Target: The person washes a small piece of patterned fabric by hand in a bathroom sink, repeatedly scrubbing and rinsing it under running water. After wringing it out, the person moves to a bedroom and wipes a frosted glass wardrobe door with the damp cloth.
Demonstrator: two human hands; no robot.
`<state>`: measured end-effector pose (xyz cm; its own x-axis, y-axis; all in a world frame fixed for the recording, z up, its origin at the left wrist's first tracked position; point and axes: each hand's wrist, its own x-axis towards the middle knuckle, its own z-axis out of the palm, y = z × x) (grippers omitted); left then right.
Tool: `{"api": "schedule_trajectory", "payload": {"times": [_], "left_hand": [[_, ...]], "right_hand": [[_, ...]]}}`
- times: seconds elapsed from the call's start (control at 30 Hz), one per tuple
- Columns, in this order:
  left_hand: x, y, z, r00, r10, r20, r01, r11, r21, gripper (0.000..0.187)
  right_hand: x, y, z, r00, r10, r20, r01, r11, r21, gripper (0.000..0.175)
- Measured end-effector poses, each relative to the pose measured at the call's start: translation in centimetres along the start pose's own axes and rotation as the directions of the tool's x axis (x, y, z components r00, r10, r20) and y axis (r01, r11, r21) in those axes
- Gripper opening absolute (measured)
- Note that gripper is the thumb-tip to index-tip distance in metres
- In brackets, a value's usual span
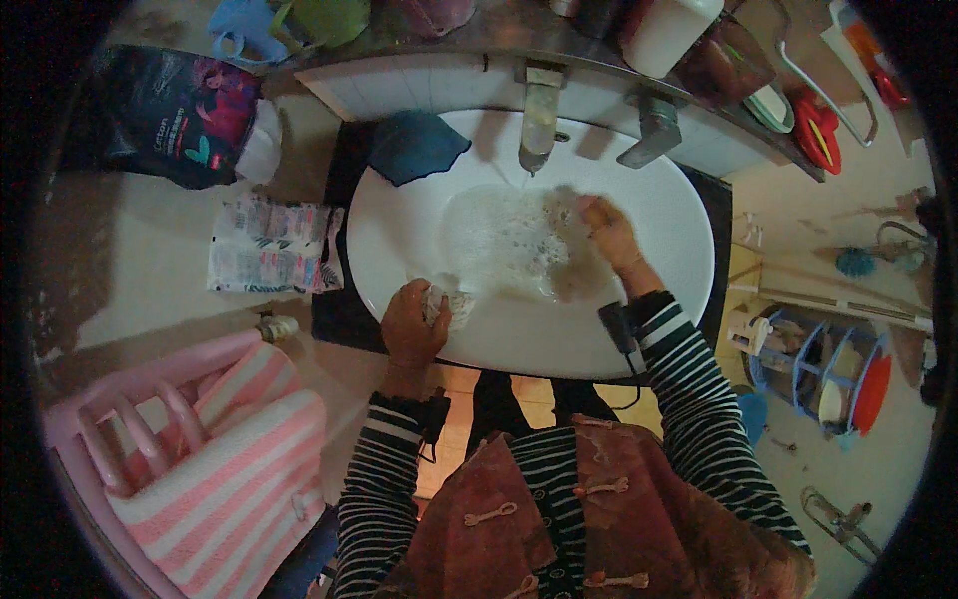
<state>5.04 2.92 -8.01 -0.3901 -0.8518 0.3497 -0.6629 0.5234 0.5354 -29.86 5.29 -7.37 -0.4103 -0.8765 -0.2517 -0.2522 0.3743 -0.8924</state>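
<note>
My left hand (pixel 414 323) is at the near left rim of a white oval washbasin (pixel 666 217), closed around a crumpled whitish wad (pixel 450 307), perhaps cloth or a scrubber. Over the right half of the bowl is my right hand (pixel 610 228), its fingers curled and blurred; whether it grips anything is not clear. Cloudy water with bubbles (pixel 550 243) lies in the bowl. A metal faucet (pixel 539 123) points down above it, with its lever handle (pixel 653 131) to the right. A dark blue cloth (pixel 419 146) drapes over the far left rim.
A shelf edge (pixel 479 56) runs behind the basin, carrying a white container (pixel 666 37) and cups. To the left are a dark cotton package (pixel 183 120), a printed plastic packet (pixel 273 247) and a pink rack with a striped towel (pixel 232 487). A blue wall rack (pixel 808 367) hangs at right.
</note>
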Motion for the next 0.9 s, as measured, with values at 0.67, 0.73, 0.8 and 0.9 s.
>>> {"api": "schedule_trajectory", "payload": {"times": [0.67,0.73,0.8,0.9], "left_hand": [[0.1,0.5,-0.5,0.987,-0.11,0.117,0.108,0.994,0.023,0.038],[0.2,0.5,-0.5,0.987,-0.111,0.119,0.108,0.994,0.029,0.038],[0.2,0.4,-0.5,0.993,-0.081,0.081,0.079,0.996,0.038,0.037],[0.1,0.3,-0.4,0.994,-0.061,0.09,0.058,0.998,0.04,0.038]], "right_hand": [[-2.3,1.8,8.3,0.839,0.05,0.541,0.507,0.288,-0.813,0.03],[-1.5,1.8,8.4,0.837,0.059,0.544,0.506,0.295,-0.81,0.03],[-0.8,2.1,8.6,0.844,0.082,0.53,0.486,0.305,-0.819,0.032],[-0.3,2.8,9.1,0.829,0.183,0.528,0.48,0.249,-0.841,0.031]]}}
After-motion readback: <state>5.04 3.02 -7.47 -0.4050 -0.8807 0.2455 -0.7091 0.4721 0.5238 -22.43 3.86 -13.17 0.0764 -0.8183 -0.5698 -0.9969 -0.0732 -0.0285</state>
